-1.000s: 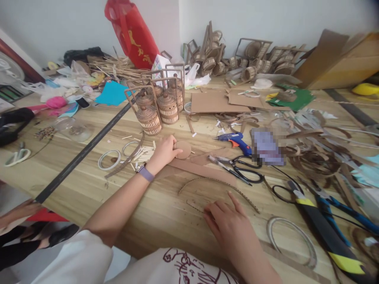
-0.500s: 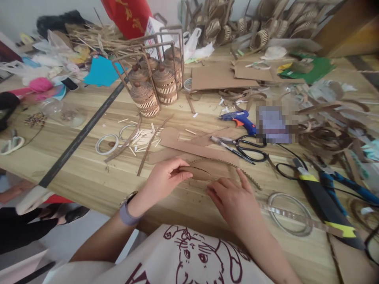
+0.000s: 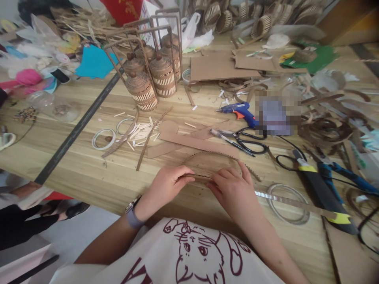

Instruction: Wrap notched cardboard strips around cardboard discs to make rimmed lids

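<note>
A thin corrugated cardboard strip (image 3: pixel 201 176) is drawn nearly straight between my two hands over the front of the table. My left hand (image 3: pixel 168 187) is closed, thumb and forefinger pinching its left end. On its right part, the fingers of my right hand (image 3: pixel 232 188) are closed; its forefinger reaches toward a curved cardboard edge (image 3: pixel 204 153) behind. Whether both edges belong to one piece, I cannot tell. Flat cardboard pieces (image 3: pixel 195 144) lie just beyond. To their right are black-handled scissors (image 3: pixel 251 146) and a pen (image 3: pixel 231 142).
A blue glue gun (image 3: pixel 241 111), a utility knife (image 3: pixel 324 193), blue-handled pliers (image 3: pixel 340 177) and a tape ring (image 3: pixel 288 203) lie rightward. Leftward are short sticks (image 3: pixel 143 132), tape rolls (image 3: pixel 103 139) and lidded woven-look containers (image 3: pixel 142 90). Another person's hand (image 3: pixel 26 189) shows far left.
The strip's near edge has become straighter between my hands, and my left hand has come slightly lower. My right forefinger has drawn back a little. The whole view has shifted slightly.
</note>
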Action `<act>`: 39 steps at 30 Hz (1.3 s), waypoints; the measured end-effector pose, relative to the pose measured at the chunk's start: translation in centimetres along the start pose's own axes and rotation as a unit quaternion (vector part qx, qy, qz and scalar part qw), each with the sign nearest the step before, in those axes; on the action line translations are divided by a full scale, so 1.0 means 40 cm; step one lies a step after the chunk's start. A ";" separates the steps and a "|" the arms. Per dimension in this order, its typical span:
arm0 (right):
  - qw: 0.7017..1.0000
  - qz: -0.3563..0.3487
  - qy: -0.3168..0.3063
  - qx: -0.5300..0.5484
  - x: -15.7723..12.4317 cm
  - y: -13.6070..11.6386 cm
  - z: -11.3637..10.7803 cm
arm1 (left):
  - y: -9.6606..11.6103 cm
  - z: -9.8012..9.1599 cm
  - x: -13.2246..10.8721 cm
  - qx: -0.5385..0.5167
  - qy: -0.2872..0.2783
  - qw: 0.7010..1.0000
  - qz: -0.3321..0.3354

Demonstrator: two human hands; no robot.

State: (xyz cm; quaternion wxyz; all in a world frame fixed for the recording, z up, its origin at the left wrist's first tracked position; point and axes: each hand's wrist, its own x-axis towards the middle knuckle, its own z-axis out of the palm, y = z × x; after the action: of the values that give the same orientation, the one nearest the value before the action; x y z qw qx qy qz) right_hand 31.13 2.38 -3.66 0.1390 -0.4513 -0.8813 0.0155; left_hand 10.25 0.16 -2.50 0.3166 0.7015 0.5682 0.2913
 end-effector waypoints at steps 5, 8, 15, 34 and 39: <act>1.000 0.004 -0.002 0.009 0.000 0.002 0.002 | -0.002 0.002 0.003 0.001 -0.009 1.000 0.010; 1.000 0.006 0.000 0.013 -0.002 0.002 0.003 | -0.004 0.005 0.003 -0.002 -0.011 1.000 0.009; 1.000 0.008 -0.003 0.012 -0.002 0.003 0.005 | -0.010 0.014 0.005 -0.014 -0.025 1.000 0.004; 1.000 0.000 0.008 0.014 -0.009 -0.005 -0.033 | -0.011 0.015 -0.001 -0.012 -0.043 0.999 -0.008; 0.994 -0.042 0.015 0.095 0.000 -0.017 -0.058 | -0.013 0.017 -0.003 0.002 -0.042 0.999 0.013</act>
State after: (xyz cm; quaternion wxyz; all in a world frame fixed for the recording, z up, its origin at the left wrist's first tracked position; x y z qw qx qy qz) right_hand 31.19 1.73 -1.33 0.1949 -0.3987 -0.8919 0.0866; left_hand 10.44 0.04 -3.34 0.3350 0.7213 0.5456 0.2643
